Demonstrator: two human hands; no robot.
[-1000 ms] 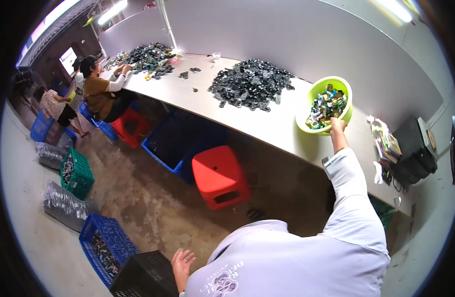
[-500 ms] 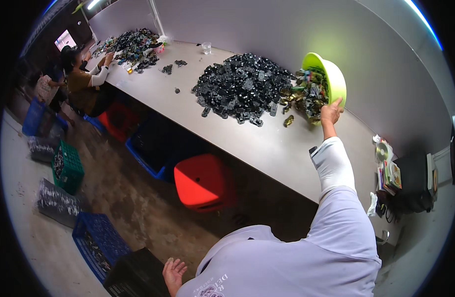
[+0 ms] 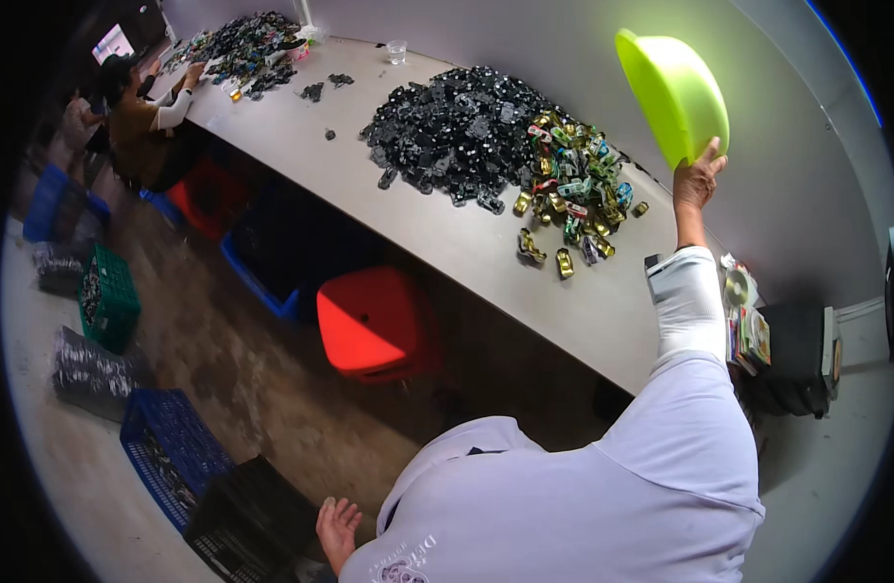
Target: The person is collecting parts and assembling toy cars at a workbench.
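Note:
My right hand (image 3: 698, 180) grips the rim of a lime-green plastic basin (image 3: 682, 92), raised over the table and tipped on its side. Below and left of it lies a heap of small toy car bodies (image 3: 583, 185), gold, green, red and blue. They rest against a larger mound of black toy car bases (image 3: 452, 131). A few gold bodies lie loose at the front of the heap. My left hand (image 3: 340, 527) hangs low by my body with its fingers apart, holding nothing, near a black crate (image 3: 253, 520).
The long table (image 3: 466, 243) runs along a wall. A red stool (image 3: 369, 321) stands in front of it. Blue (image 3: 175, 452) and green crates (image 3: 109, 296) line the floor at left. Another person (image 3: 146, 121) sits farther along, by another heap. Books (image 3: 748, 335) stand at right.
The basin has risen up and to the right, away from the table. The coloured car bodies that were spilling from it now lie in a heap. My left hand stays low.

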